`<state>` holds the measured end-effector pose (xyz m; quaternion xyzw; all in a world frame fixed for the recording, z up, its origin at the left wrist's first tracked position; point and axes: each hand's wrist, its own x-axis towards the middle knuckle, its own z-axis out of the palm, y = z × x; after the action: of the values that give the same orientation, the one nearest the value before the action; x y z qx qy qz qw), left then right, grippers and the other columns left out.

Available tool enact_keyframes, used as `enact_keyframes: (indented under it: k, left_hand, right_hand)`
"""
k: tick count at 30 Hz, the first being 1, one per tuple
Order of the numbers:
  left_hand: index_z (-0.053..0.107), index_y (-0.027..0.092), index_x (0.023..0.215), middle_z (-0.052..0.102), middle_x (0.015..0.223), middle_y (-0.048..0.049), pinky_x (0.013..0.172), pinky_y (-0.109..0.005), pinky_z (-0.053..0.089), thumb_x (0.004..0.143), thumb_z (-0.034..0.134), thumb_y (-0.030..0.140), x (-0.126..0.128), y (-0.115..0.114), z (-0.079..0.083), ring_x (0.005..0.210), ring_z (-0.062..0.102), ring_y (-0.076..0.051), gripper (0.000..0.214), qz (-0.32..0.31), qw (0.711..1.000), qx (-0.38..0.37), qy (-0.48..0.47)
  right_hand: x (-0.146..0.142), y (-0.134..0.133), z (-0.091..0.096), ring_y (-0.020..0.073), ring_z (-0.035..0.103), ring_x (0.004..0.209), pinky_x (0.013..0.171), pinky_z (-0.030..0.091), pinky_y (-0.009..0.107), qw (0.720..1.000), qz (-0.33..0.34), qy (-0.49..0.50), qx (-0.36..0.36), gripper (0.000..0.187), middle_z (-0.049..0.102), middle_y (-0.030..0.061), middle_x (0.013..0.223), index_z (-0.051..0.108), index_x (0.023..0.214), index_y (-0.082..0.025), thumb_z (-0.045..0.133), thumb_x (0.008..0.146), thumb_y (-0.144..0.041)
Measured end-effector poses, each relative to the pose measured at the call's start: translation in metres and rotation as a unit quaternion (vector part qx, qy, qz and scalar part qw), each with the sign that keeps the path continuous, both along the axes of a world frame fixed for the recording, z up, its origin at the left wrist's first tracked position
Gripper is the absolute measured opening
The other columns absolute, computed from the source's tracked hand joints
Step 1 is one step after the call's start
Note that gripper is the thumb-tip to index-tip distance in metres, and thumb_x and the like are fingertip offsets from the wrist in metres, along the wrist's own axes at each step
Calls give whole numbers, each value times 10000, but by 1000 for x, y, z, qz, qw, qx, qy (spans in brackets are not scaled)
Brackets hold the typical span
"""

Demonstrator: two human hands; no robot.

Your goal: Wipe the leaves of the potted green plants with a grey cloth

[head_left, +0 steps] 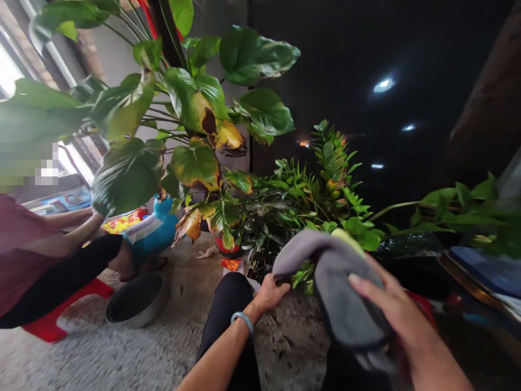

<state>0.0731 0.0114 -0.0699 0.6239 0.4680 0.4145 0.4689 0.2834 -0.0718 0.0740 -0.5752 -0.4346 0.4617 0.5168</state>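
Observation:
A thick grey cloth [342, 304], blurred and folded over, hangs between my hands above my lap. My right hand [396, 304] grips its right side, thumb on top, with a yellow-green edge showing behind. At the cloth's left end my left hand [269, 294], a pale bangle on its wrist, is closed on the lower edge; its fingertips are partly hidden. Just past the cloth stand low leafy plants [280, 206], and some green leaves [303, 277] show beneath its arch.
A tall plant [195, 163] with browned leaves rises at front left. Another person [24, 244] sits on a red stool [69, 312] beside a grey basin [138, 301] and a blue object [157, 228]. A stacked surface [484, 277] stands at right; a dark glossy wall [325, 65] lies behind.

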Motion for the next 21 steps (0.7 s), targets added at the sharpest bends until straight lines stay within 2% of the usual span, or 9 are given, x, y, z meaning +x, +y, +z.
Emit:
enact_keyframes:
  k: [2,4,7,10,12,15,18,19,21]
  left_hand:
    - [762,180,923,753,831,-24,779,-305,545,681,598,114,-1,-1,4,813,669,-204,300,-20,1000,-9,5]
    - [758,169,946,755,897,-41,781,-305,540,700,585,132,-1,-1,7,819,669,-204,303,-29,999,-14,8]
    - [756,160,940,752,937,-50,789,-295,524,716,565,151,-1,0,8,834,663,-203,294,-33,999,3,16]
    - [751,145,845,742,822,-35,755,-270,506,694,511,105,-3,1,4,793,641,-187,287,-52,997,36,33]
    - [730,147,771,718,754,-24,714,-256,495,646,493,66,-7,0,2,747,621,-173,280,-50,996,56,50]
    - [700,179,725,710,842,-43,773,-286,492,624,519,65,-19,1,9,818,623,-189,236,83,984,142,65]
    - [697,208,758,685,986,-79,953,-391,431,707,560,145,-35,11,27,1004,596,-238,160,294,921,245,70]
    - [705,211,784,671,1046,-91,995,-423,396,723,576,173,-39,16,34,1062,574,-253,148,334,904,256,74]
    - [727,217,834,622,1196,-104,1042,-460,341,709,628,204,-44,29,45,1174,515,-280,160,356,902,232,78]
  right_hand:
    - [9,27,13,297,681,906,778,533,384,993,-100,-16,59,600,741,75,989,646,1179,-224,706,637,-474]
    - [9,50,8,293,676,910,809,520,389,984,-146,-56,90,571,741,76,972,663,1132,-207,693,627,-472]
    - [-10,57,-29,303,670,929,871,495,428,988,-79,-127,48,535,745,79,954,685,1053,-189,682,585,-448]
    - [-31,35,-69,313,662,981,913,473,444,989,21,-145,-2,560,739,95,1017,677,1060,-165,667,571,-436]
    - [-38,20,-82,311,664,992,907,477,433,990,48,-131,-23,576,737,94,1035,665,1090,-168,651,587,-447]
    - [-36,12,-83,313,669,980,894,483,425,991,43,-121,-37,599,742,88,1016,658,1108,-174,647,587,-470]
    - [-29,16,-80,319,660,1003,906,476,429,991,28,-123,-36,611,739,81,1027,659,1112,-183,658,582,-487]
    - [-27,18,-81,319,659,1008,910,474,432,991,27,-126,-35,607,738,78,1032,659,1114,-189,658,587,-489]
    - [-26,18,-83,322,656,1014,916,471,439,990,29,-136,-31,605,735,82,1039,658,1121,-184,654,593,-480]
